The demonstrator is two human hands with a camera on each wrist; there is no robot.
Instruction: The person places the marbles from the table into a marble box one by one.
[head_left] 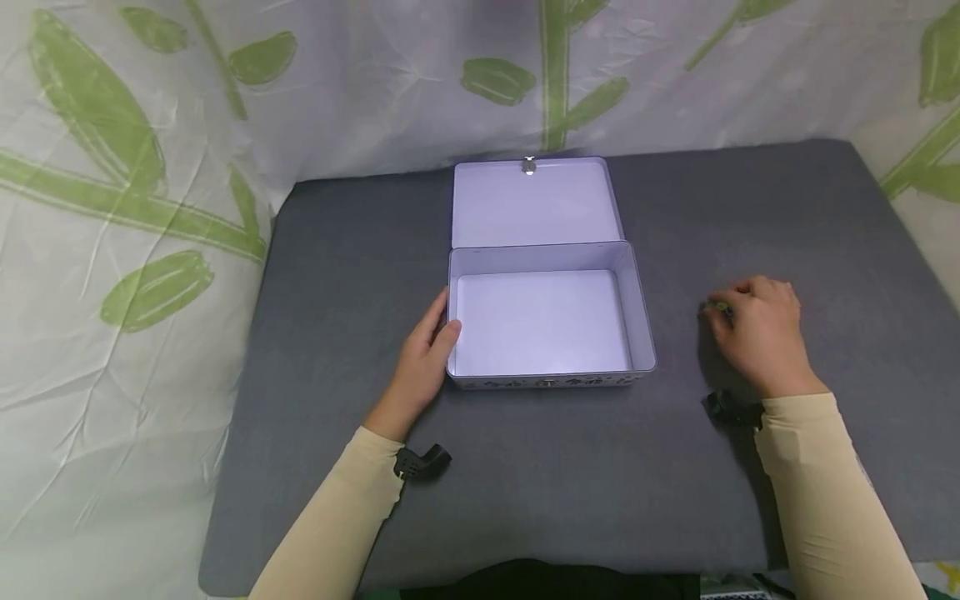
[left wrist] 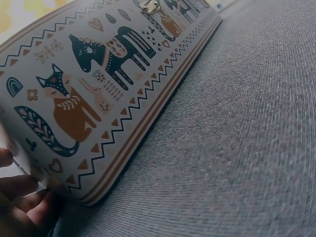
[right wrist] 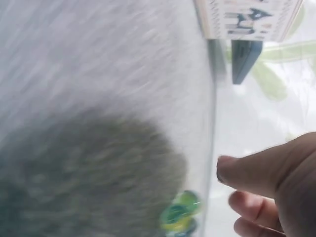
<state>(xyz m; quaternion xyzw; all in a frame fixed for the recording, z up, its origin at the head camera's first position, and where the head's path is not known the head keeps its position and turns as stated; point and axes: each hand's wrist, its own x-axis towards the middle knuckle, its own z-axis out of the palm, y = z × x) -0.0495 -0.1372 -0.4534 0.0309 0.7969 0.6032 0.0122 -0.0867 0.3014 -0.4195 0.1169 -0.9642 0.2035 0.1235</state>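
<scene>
A rectangular tin box (head_left: 540, 325) stands on the table with its hinged lid (head_left: 534, 204) laid back and a pale, bare inside. Animal figures decorate its outer wall (left wrist: 94, 74). My left hand (head_left: 420, 362) grips the box's left wall, thumb at the rim and fingers along the outside. To the right of the box, my right hand (head_left: 765, 333) is low over the table, beside a small cluster of green and yellow glass marbles (right wrist: 181, 215). In the right wrist view a gap shows between the visible fingertips and the marbles. Part of that hand is out of frame.
A grey cloth covers the table (head_left: 360, 250). White sheeting with green leaf prints (head_left: 150, 367) hangs at the back and sides. A metal clasp (head_left: 528, 165) sits at the lid's far edge. Black wrist cameras (head_left: 423, 462) project inward from both forearms.
</scene>
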